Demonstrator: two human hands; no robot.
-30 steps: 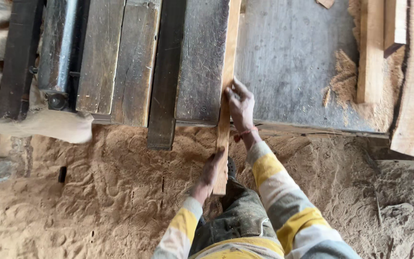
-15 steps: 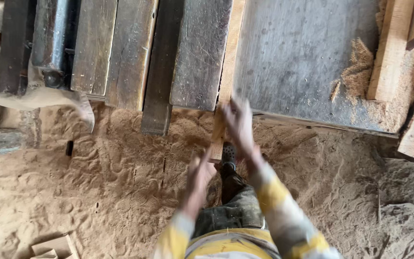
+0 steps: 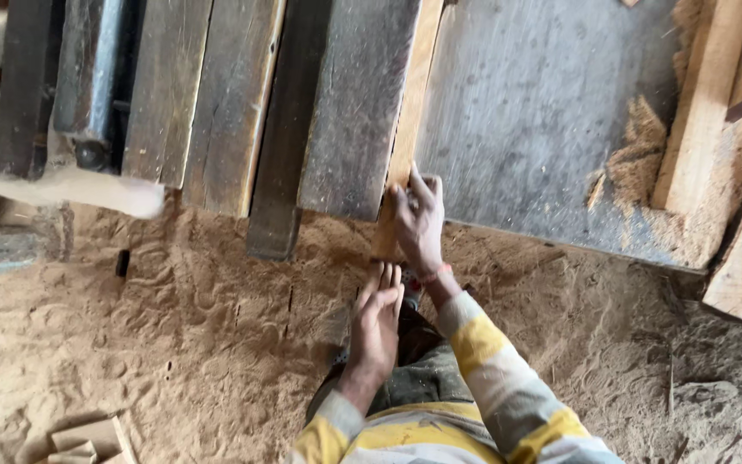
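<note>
A long narrow pale wooden strip runs away from me between a dark plank and a grey metal table top. My right hand lies flat over the strip's near end at the table edge, fingers pressing on it. Just below, my left hand is held out with straight fingers close to the strip's end; whether it touches the wood is unclear. Both arms wear yellow-and-grey striped sleeves.
Several dark weathered planks lie side by side at the left, beside a metal tube. Pale timber pieces and a sawdust heap sit at the table's right. Sawdust covers the floor; small wood offcuts lie at bottom left.
The view has shifted slightly. My right hand has slid forward along the strip onto the table edge, and my left hand has come off the strip's end with fingers straightened.
</note>
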